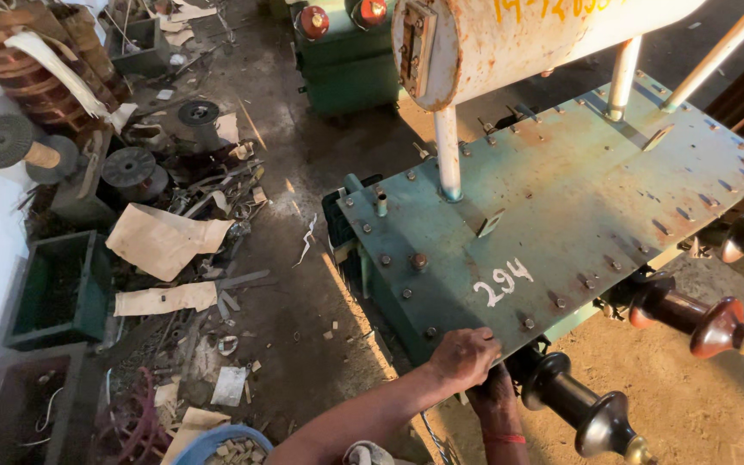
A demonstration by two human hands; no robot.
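A green steel cover plate (pixel 561 198), studded with bolts and marked with white painted digits, tops a transformer tank. My left hand (pixel 465 357) lies on the plate's near edge with its fingers curled over the rim, beside a bolt (pixel 527 324). My right hand (pixel 497 403), with a red thread at the wrist, reaches under that same edge; its fingers are hidden below the plate. A dark brown porcelain bushing (pixel 583 409) with a brass tip juts out just right of both hands. A second bushing (pixel 691 314) sits farther right.
A rusty white cylinder tank (pixel 492 39) stands on white pipes above the plate. The dirt floor to the left holds paper scraps (pixel 161 241), wire spools (pixel 10 142), green metal boxes (pixel 58 288) and a blue bowl (pixel 217 443). Another green transformer (pixel 346 60) stands behind.
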